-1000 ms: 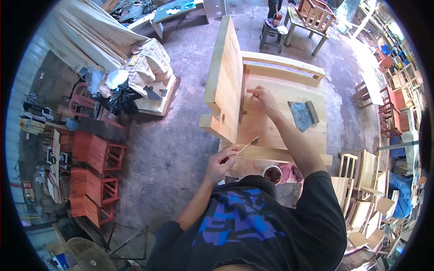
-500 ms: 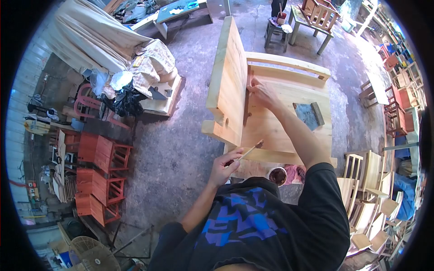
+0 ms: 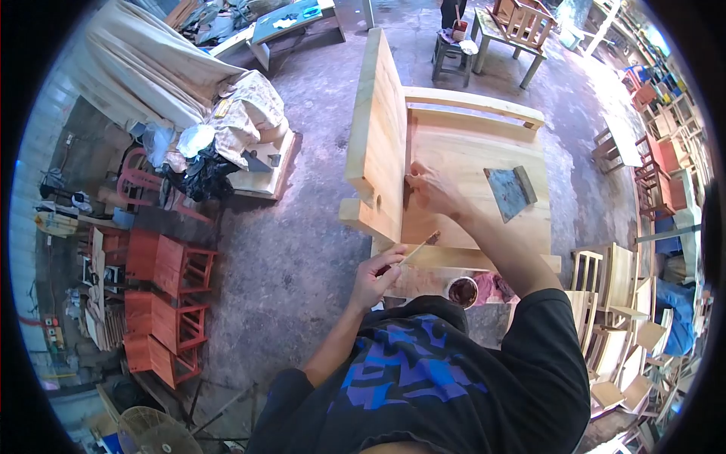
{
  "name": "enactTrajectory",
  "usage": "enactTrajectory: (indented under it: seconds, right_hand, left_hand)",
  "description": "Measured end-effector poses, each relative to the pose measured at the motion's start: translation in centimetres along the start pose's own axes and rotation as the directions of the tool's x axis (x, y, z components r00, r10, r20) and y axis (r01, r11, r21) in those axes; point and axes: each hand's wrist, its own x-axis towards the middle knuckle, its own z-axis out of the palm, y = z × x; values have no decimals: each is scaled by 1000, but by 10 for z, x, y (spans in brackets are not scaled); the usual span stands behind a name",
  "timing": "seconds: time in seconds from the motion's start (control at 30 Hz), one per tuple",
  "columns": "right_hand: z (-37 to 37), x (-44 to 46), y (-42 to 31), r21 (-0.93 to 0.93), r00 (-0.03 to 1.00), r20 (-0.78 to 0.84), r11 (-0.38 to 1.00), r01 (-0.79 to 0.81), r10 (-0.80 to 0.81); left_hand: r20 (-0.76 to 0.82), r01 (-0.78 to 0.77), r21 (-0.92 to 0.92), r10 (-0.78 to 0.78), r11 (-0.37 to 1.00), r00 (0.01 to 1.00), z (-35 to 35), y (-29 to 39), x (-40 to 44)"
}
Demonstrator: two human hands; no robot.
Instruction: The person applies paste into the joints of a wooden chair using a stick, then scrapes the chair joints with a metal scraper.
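While the left hand [image 3: 373, 278] grips a thin, dark-tipped brush [image 3: 416, 247], the right hand [image 3: 437, 193] bends over a pale, boxy wooden frame [image 3: 380, 121].
Frame just beyond round, white pot [image 3: 462, 292]: grain visible, brown-marked along inner seam; right hand curled there, whether holding anything unclear.

A cluttered furniture workshop, brightest toward my upper right.
I look down on a stained grey floor [image 3: 302, 163], with a pale ribbed wall [image 3: 34, 204] along my far left. Reddish wooden furniture [image 3: 170, 265] lines the lower left, near a round fan [image 3: 155, 435]; above it I see a beige drape [image 3: 159, 68] and a black plastic bag [image 3: 200, 175]. Farther off, a dark stool [image 3: 443, 51] stands beside a table [image 3: 484, 24] bearing a wooden chair [image 3: 525, 29]. Unpainted wooden furniture [image 3: 611, 284] crowds my lower right.
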Motion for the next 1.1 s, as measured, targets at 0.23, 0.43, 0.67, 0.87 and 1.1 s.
enactTrajectory:
  seconds: [0.23, 0.43, 0.67, 0.87, 1.1]
  right_hand:
    - [9, -38, -18, 184, 994, 111, 983, -28, 7]
    - [-14, -11, 7, 265, 979, -17, 945, -192, 203]
    - [16, 50, 77, 181, 955, -157, 958, -222, 251]
    - [13, 50, 64, -19, 970, -180, 985, -172, 166]
    - [9, 46, 28, -228, 987, -17, 960, -161, 162]
  left_hand:
    - [-6, -37, -19, 37, 999, 999, 0, -8, 1]
    - [-19, -10, 0, 10, 1000, 1000, 4, 4, 1]
    - [-45, -52, 49, 54, 997, 998, 4, -4, 0]
    - [-44, -64, 71, 67, 995, 997, 5, -3, 0]
    - [-25, -75, 80, 77, 994, 997, 3, -4, 2]
